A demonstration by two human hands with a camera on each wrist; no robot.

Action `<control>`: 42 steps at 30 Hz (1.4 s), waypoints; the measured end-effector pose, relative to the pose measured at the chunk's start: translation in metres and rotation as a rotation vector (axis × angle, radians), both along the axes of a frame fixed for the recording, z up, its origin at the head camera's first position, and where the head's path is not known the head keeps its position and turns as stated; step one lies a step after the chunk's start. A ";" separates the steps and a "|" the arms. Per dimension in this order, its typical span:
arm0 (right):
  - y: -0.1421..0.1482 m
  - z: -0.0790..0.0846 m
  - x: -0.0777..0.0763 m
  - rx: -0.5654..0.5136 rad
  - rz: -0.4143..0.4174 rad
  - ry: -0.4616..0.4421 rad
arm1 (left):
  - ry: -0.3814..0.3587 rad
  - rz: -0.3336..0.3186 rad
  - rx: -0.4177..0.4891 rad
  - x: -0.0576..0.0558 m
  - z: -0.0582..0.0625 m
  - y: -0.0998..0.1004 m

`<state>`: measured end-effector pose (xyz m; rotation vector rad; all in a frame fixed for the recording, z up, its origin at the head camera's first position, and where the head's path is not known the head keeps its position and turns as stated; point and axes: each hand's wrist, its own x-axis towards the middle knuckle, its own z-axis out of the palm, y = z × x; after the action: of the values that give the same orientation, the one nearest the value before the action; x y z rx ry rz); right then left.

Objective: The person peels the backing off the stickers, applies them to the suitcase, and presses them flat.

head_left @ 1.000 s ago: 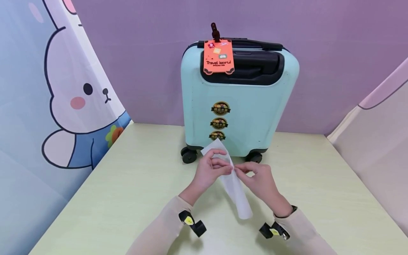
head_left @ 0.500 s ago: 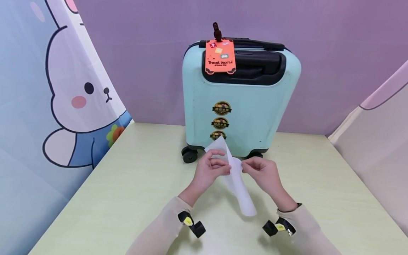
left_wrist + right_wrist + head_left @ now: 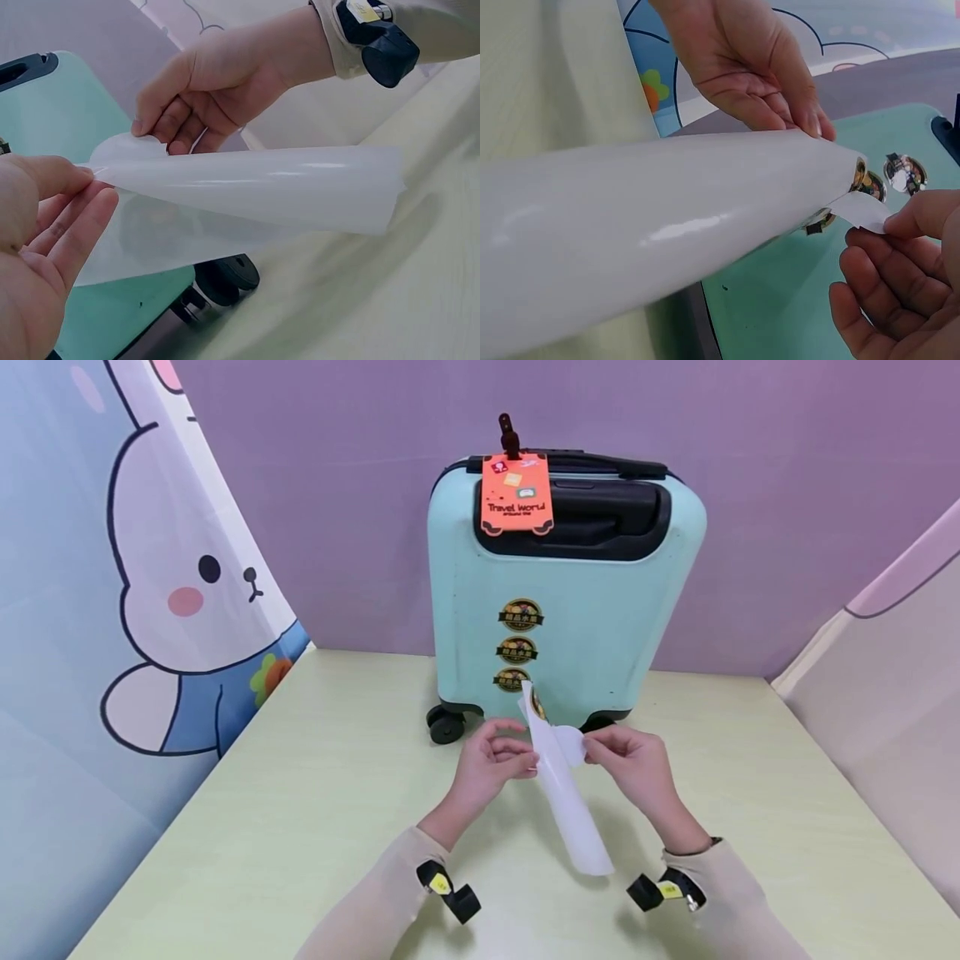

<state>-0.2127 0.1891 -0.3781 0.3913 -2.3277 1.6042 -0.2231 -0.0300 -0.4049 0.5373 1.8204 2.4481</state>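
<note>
My left hand (image 3: 483, 764) pinches a white sticker sheet (image 3: 573, 818) between thumb and fingers. The sheet curls into a loose roll that slants down toward me, and a bit of printed gold and black shows at its upper end. My right hand (image 3: 633, 772) pinches the outer edge of a round sticker (image 3: 572, 744), its pale back turned to me. In the right wrist view the inner side of this sticker (image 3: 859, 210) meets the fold of the sheet. Behind the hands stands a mint green suitcase (image 3: 592, 627), with gold and black stickers (image 3: 517, 650) in a column on its front.
From the black handle of the suitcase hangs an orange luggage tag (image 3: 517, 495). Black wheels (image 3: 446, 724) rest on the pale green table (image 3: 360, 760). A purple backdrop (image 3: 337, 527) rises behind, with a rabbit-print cloth (image 3: 165, 610) at the left.
My right hand has drawn rightward from the left one, lifting the round sticker out from the sheet. The sheet has turned and curled more. The left hand has stayed nearly in place.
</note>
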 end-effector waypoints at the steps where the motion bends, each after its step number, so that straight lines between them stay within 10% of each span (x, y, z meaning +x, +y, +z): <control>1: 0.001 0.000 0.000 -0.001 -0.007 -0.006 | -0.004 -0.001 -0.002 0.000 -0.001 0.000; 37: 0.017 -0.016 -0.013 -0.030 -0.049 -0.096 | -0.097 0.095 -0.097 -0.010 -0.038 -0.014; 42: 0.019 -0.017 -0.013 -0.023 -0.053 -0.100 | -0.109 0.014 -0.125 -0.012 -0.042 -0.017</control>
<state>-0.2261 0.2076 -0.3951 0.2469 -2.3683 1.6598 -0.2353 -0.0470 -0.4470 0.3772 1.9229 2.3020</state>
